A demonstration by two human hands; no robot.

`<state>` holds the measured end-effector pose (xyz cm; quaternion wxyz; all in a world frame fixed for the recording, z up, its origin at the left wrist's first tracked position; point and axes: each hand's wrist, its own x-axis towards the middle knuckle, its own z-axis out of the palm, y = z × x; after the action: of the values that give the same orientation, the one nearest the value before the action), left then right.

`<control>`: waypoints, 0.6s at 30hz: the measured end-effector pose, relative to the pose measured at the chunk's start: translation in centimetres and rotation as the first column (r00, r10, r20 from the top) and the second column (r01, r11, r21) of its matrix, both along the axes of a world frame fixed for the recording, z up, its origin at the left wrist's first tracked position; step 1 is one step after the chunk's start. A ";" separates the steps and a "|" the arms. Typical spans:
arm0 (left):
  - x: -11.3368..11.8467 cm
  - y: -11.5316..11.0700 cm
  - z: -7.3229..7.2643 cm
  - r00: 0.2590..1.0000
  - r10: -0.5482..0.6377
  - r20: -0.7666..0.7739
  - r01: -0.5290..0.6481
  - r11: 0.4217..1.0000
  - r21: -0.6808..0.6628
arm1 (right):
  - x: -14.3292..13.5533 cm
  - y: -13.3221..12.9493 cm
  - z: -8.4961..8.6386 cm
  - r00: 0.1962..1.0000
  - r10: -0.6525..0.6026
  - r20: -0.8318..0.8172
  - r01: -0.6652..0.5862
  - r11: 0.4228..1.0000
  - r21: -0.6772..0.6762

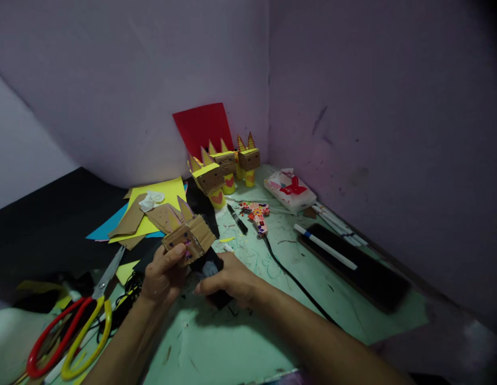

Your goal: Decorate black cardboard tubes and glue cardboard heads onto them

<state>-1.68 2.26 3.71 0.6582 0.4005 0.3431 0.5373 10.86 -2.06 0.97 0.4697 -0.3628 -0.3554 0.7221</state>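
A cardboard animal head (186,240) with pointed ears and a drawn face is gripped in my left hand (163,275), thumb across its front. Below it, my right hand (228,280) is closed around a black paper body (220,299) that bears a greyish patch (209,268). Head and body meet at an angle; whether they are joined I cannot tell. Beyond my hands, a patterned glue gun (257,214) lies beside a black marker (237,219).
Several yellow-bodied cardboard figures (208,179) stand before a red sheet (204,128). Scissors (99,299) and coloured paper (168,187) lie left. Right are a wipes pack (290,190), a dark phone-like slab (364,283) with a white marker (326,247), and the glue gun's cord (290,275).
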 end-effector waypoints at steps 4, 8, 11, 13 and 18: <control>0.1 -0.1 0.1 1.000 -0.015 0.003 0.015 1.000 -0.005 | 0.0 -0.1 0.1 1.000 -0.002 0.001 0.002 1.000 -0.008; -0.1 -0.1 0.1 0.999 -0.043 0.013 0.043 0.999 -0.012 | 0.0 0.0 -0.2 1.000 0.002 0.011 -0.002 1.000 0.009; -0.1 0.0 0.0 0.997 -0.067 0.027 0.067 0.998 -0.013 | 0.0 0.1 -0.5 0.999 0.013 0.041 -0.013 1.000 0.002; -0.1 -0.1 0.1 0.998 -0.067 0.011 0.067 0.998 -0.012 | -0.1 0.1 -0.5 0.999 0.022 0.032 -0.022 1.000 0.001; 0.1 -0.6 1.4 0.994 -0.108 0.031 0.108 0.994 0.000 | 0.1 0.1 0.1 0.999 0.032 -0.034 -0.032 0.999 0.008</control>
<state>-1.61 1.66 5.07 0.6919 0.4094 0.3111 0.5068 10.98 -1.97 1.10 0.4656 -0.3429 -0.3557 0.7342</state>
